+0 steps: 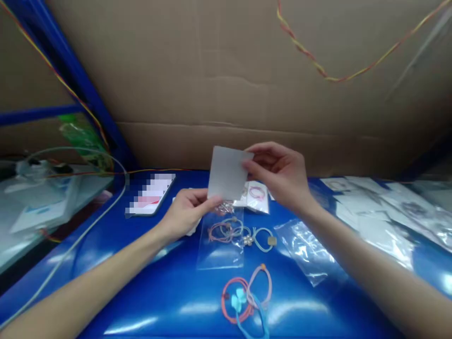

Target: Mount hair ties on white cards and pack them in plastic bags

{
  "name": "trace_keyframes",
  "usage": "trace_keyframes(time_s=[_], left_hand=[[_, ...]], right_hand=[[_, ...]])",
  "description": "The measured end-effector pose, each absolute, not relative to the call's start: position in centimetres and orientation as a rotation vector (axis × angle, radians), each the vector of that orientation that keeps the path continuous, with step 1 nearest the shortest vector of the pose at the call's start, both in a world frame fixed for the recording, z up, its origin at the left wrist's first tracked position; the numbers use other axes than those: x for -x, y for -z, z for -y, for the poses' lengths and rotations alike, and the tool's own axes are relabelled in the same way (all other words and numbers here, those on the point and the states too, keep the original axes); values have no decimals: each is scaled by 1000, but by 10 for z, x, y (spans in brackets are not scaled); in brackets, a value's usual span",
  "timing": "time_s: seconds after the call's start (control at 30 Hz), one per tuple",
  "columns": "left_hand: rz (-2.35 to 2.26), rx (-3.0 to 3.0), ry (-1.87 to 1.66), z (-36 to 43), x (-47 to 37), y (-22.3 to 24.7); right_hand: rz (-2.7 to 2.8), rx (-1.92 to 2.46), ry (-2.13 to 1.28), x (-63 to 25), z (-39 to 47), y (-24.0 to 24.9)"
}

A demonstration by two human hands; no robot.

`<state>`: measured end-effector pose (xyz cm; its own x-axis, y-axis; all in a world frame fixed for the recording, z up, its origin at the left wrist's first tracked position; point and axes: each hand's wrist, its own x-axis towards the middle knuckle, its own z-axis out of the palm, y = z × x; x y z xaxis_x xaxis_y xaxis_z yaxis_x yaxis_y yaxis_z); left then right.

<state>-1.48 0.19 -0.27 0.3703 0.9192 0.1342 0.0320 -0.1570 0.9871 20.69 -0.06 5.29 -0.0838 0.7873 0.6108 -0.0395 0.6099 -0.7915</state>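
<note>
A blank white card [229, 174] is held up in front of me. My right hand [278, 172] pinches its upper right edge between thumb and fingers. At the card's lower left corner, the thumb of my left hand [190, 209] presses down, the other fingers behind. Below that thumb hangs a clear plastic bag [221, 256], its top edge at the card's bottom. Pale and pink hair ties [226, 230] show through or behind the bag; which one I cannot tell. Nearer to me lie a red hair tie [223, 308], a pink one [270, 287] and a blue one [263, 320].
On the blue table [169, 292], a phone [151, 195] lies left and empty plastic bags [309, 252] lie right. Packed white cards [367, 202] are piled at far right. A packed hair tie [257, 195] sits behind the card. A pale cable [88, 219] crosses the left side.
</note>
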Motion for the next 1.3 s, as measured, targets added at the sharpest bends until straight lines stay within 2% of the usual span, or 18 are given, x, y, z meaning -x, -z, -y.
trace_keyframes(time_s=[0.3,0.73,1.07,1.3], left_hand=[[-951,-1511,-1005,3,13,-2],[-889,-1480,-945,6,9,-3],[-928,-1322,-1042,3,10,-1],[-785,-1085,-1058,-2,12,0]], right_hand=[[1493,803,-853,-211,-1,-57],[1528,774,-745,-211,-1,-53],[1572,821,-832,-208,3,-53],[1583,810,-700,-213,0,-54]])
